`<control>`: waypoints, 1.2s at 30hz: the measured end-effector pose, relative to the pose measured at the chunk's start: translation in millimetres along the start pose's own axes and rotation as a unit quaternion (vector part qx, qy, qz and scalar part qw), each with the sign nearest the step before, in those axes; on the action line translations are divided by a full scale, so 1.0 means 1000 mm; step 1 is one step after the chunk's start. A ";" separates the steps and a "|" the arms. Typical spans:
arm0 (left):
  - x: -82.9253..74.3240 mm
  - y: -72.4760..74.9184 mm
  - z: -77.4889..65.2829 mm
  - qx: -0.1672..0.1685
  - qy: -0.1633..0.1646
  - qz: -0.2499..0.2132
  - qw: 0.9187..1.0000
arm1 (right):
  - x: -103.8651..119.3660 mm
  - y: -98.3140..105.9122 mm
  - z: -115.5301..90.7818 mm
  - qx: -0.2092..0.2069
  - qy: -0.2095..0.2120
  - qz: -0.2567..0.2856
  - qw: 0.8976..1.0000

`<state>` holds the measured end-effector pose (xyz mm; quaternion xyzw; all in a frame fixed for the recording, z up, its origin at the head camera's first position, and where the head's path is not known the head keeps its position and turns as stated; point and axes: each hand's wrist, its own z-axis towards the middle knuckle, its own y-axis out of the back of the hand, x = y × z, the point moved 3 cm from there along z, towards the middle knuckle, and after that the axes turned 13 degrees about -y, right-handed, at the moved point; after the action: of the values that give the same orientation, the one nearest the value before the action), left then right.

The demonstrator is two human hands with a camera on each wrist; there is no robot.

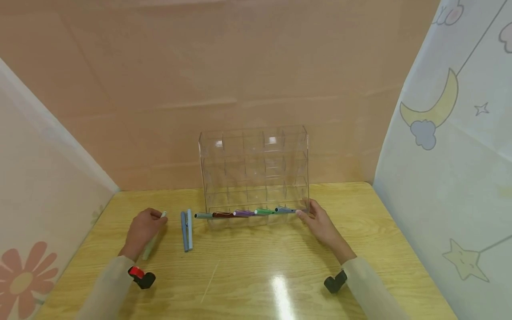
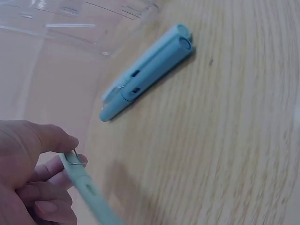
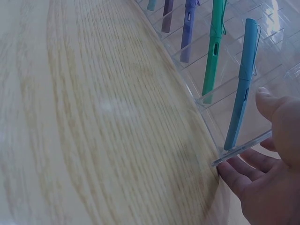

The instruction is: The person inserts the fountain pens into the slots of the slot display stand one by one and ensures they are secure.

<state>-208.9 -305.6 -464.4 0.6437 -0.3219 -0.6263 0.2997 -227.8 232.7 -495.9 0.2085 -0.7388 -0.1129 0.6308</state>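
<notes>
My left hand pinches a pale green pen near its clip end, between thumb and fingers; the pen slants down over the table. A clear acrylic rack with rows of compartments stands at the back. My right hand holds the rack's lower right side, thumb on the inner side and fingers around the outside. In the bottom row stand a grey-green pen, a brown pen, a purple pen, a green pen and a blue pen, the last closest to my right thumb.
Between my left hand and the rack, a darker blue pen and a light blue pen lie side by side on the wooden table. A plain backdrop rises behind the rack, with printed cloths at both sides.
</notes>
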 end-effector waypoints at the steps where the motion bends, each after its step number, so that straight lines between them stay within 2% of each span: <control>1: -0.001 0.002 -0.001 -0.003 -0.006 -0.003 1.000 | 0.000 0.000 0.000 0.000 0.000 -0.001 1.000; 10: -0.018 0.010 -0.013 -0.043 -0.039 -0.015 0.998 | 0.001 0.000 -0.001 0.004 -0.001 -0.001 1.000; 18: -0.045 0.029 -0.022 -0.110 -0.081 -0.029 0.990 | 0.001 0.000 -0.001 0.006 -0.004 0.001 1.000; 22: -0.061 0.039 -0.027 -0.137 -0.088 -0.037 0.986 | 0.000 0.001 -0.001 0.004 -0.003 0.002 1.000; 29: -0.082 0.052 -0.034 -0.162 -0.087 -0.048 0.982 | -0.001 0.001 -0.001 -0.001 0.002 -0.003 1.000; 33: -0.094 0.059 -0.038 -0.172 -0.093 -0.085 0.977 | -0.001 0.000 -0.001 -0.002 0.003 -0.004 1.000; 36: -0.101 0.063 -0.041 -0.185 -0.103 -0.122 0.970 | 0.000 0.000 -0.001 -0.001 0.005 -0.004 1.000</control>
<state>-170.8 -265.5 -350.9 0.5435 -0.1487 -0.7694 0.3007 -226.6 233.2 -495.4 0.2118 -0.7345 -0.1154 0.6344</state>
